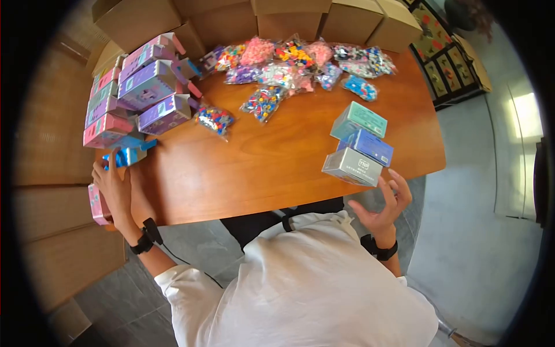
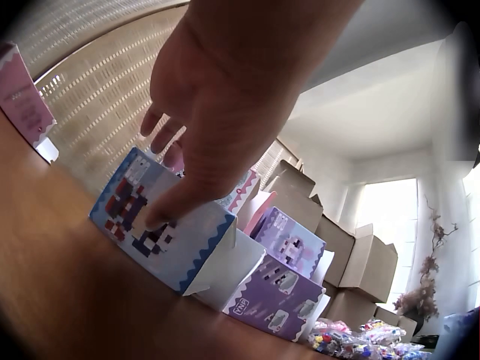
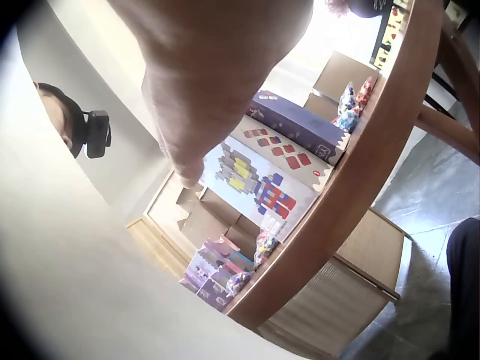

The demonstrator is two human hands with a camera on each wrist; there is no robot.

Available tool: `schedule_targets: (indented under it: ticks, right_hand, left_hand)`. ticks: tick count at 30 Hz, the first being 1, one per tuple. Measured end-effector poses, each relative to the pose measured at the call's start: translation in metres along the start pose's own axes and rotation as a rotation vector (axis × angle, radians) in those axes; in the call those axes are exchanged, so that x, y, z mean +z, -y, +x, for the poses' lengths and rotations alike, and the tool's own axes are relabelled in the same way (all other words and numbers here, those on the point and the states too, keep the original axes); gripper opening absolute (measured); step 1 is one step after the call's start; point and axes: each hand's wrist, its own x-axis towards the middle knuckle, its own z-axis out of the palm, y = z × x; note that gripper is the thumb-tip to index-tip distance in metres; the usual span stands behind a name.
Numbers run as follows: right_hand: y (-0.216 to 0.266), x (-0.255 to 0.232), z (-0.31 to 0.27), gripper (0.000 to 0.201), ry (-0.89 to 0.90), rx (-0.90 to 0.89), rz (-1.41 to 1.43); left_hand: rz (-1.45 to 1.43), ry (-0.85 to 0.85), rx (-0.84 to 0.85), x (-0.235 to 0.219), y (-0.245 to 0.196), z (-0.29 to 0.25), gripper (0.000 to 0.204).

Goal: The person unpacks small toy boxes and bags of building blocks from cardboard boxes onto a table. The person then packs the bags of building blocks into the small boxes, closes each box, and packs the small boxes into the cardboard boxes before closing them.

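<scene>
At the table's left side my left hand point(image 1: 117, 186) grips a small blue cardboard box point(image 2: 161, 225). Its thumb lies across the printed face and the fingers reach over the far side in the left wrist view. Box flaps stick out at the box's end. My right hand point(image 1: 386, 203) is at the front right edge, fingers spread and slightly bent, holding nothing. Its fingertips are right beside a grey box point(image 1: 354, 166) with a pixel figure point(image 3: 259, 184) on its face. Behind that box stand a dark blue box point(image 1: 373, 147) and a teal box point(image 1: 361, 120).
Purple and pink boxes point(image 1: 147, 85) with flaps out are stacked at the back left. A pink box point(image 1: 99, 203) sits by the left edge. Several clear bags of coloured bricks point(image 1: 263, 104) lie along the back, before large brown cartons point(image 1: 289, 26).
</scene>
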Motion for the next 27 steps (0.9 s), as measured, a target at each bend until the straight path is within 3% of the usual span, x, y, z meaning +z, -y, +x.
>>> schedule_targets:
  ticks: [5,7,9,10,11,12,14,15,16,18,19,20,21,23,26,27]
  right_hand:
    - [-0.005,-0.019,0.003,0.056,-0.085,-0.056,0.025]
    - [-0.013,-0.031,0.024,0.035,-0.203,0.004,0.035]
    - [-0.028,-0.03,0.058,0.015,-0.258,0.19,0.097]
    - [-0.042,-0.024,0.072,0.013,-0.211,0.281,0.162]
    - [-0.06,-0.019,0.088,0.014,-0.167,0.368,0.229]
    - [-0.081,-0.009,0.101,0.014,-0.038,0.396,0.268]
    - [-0.133,0.02,0.113,0.018,0.211,0.422,0.354]
    - [-0.154,0.039,0.112,0.023,0.332,0.417,0.403]
    - [-0.165,0.06,0.108,0.023,0.315,0.401,0.404]
    - [-0.177,0.093,0.112,0.033,0.312,0.044,0.274]
    - [-0.175,0.096,0.117,0.033,0.3,0.031,0.279]
    - [-0.168,0.096,0.119,0.037,0.343,0.009,0.204]
    - [-0.164,0.098,0.122,0.042,0.385,-0.011,0.127]
    - [-0.172,0.102,0.12,0.037,0.417,0.02,0.12]
    - [-0.173,0.096,0.112,0.031,0.423,0.021,0.064]
    - [-0.174,0.091,0.108,0.027,0.345,0.224,0.213]
  left_hand:
    - [-0.057,-0.041,0.026,-0.018,-0.012,-0.017,0.056]
    - [-0.273,-0.089,-0.029,-0.035,-0.03,-0.03,0.052]
    - [-0.498,-0.216,-0.009,-0.044,-0.055,-0.046,0.048]
    - [-0.671,-0.222,0.001,-0.04,-0.061,-0.057,0.046]
    - [-0.967,-0.125,-0.141,-0.026,-0.064,-0.073,0.045]
    - [-1.069,-0.133,-0.183,-0.012,-0.074,-0.087,0.048]
    - [-1.385,-0.182,-0.252,-0.018,-0.129,-0.094,0.073]
    - [-1.344,-0.254,-0.191,-0.012,-0.147,-0.098,0.087]
    - [-1.415,-0.307,-0.222,-0.011,-0.169,-0.102,0.093]
    - [-1.147,-0.371,0.014,0.023,-0.183,-0.117,0.101]
    - [-1.119,-0.398,0.029,0.03,-0.191,-0.124,0.085]
    - [-1.128,-0.13,0.081,0.004,-0.192,-0.113,0.061]
    - [-1.121,-0.144,0.084,-0.01,-0.199,-0.109,0.061]
    - [-1.043,-0.069,0.13,-0.028,-0.214,-0.103,0.044]
    - [-1.061,-0.008,0.153,-0.037,-0.218,-0.096,0.05]
    - [-1.06,0.006,0.148,-0.04,-0.218,-0.094,0.05]
